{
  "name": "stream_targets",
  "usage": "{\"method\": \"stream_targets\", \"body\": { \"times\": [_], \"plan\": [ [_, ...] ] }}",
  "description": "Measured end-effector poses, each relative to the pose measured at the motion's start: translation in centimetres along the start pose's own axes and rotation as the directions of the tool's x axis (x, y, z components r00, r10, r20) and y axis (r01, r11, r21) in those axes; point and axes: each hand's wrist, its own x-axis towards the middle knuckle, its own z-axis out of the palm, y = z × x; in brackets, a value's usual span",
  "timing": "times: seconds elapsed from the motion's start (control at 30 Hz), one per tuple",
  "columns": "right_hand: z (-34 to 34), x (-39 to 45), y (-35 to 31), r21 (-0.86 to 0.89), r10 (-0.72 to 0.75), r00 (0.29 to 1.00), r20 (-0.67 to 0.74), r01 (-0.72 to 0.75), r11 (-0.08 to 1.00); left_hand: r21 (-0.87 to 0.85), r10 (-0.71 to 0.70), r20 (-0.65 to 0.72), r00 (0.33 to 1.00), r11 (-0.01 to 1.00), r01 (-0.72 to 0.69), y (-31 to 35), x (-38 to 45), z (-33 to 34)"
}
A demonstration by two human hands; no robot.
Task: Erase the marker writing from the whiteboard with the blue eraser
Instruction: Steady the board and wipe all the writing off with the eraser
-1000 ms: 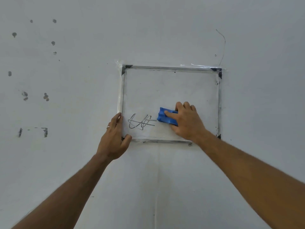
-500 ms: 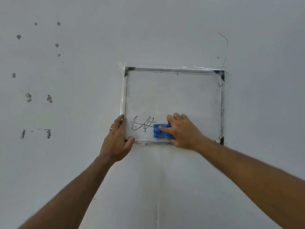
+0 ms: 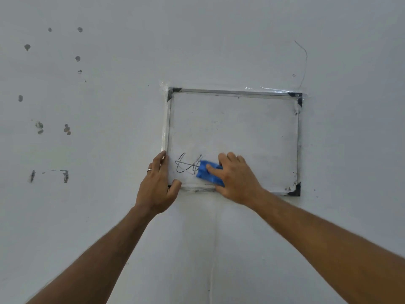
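A small whiteboard (image 3: 234,126) with a thin metal frame and black corner caps is taped flat to a white wall. Black marker writing (image 3: 186,166) sits in its lower left area. My right hand (image 3: 235,178) presses the blue eraser (image 3: 206,171) against the board, its left end lying over the right edge of the writing. My left hand (image 3: 157,185) grips the board's lower left corner, thumb on the bottom frame, fingers along the left frame, a ring on one finger.
The white wall (image 3: 219,40) carries grey scuffs and holes (image 3: 65,129) at the left and a thin wire (image 3: 303,62) above the board's upper right corner. Clear tape (image 3: 274,89) runs along the top frame.
My right hand has slid the eraser leftward and down along the board's lower part until it covers the right end of the writing. The left hand has kept its hold on the corner.
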Motion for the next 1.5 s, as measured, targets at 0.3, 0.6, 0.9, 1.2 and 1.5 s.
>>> {"method": "stream_targets", "body": {
  "times": [0.3,0.6,0.9,1.2,1.5],
  "plan": [
    [0.0,-0.4,-0.8,0.028,0.025,1.0,0.002,-0.025,0.999,0.004,0.009,0.004,1.0,1.0,-0.009,-0.1,0.0,-0.1],
    [-0.1,1.0,-1.1,0.049,0.057,0.998,-0.023,-0.056,0.997,0.007,0.006,-0.016,1.0,1.0,-0.005,0.0,-0.1,0.4],
    [-0.3,2.2,-2.0,0.041,0.061,0.998,-0.014,-0.061,0.997,-0.024,0.012,-0.02,1.0,1.0,-0.013,-0.1,-0.4,0.3],
    [-0.6,3.0,-2.7,0.032,0.085,0.996,-0.03,-0.084,0.996,-0.083,-0.002,-0.081,0.997,0.997,-0.005,-0.3,-0.5,1.2],
    [-0.8,4.3,-2.8,0.043,0.104,0.994,-0.042,-0.102,0.994,-0.15,-0.012,-0.146,0.989,0.989,-0.01,-1.2,-0.4,2.1]
  ]
}}
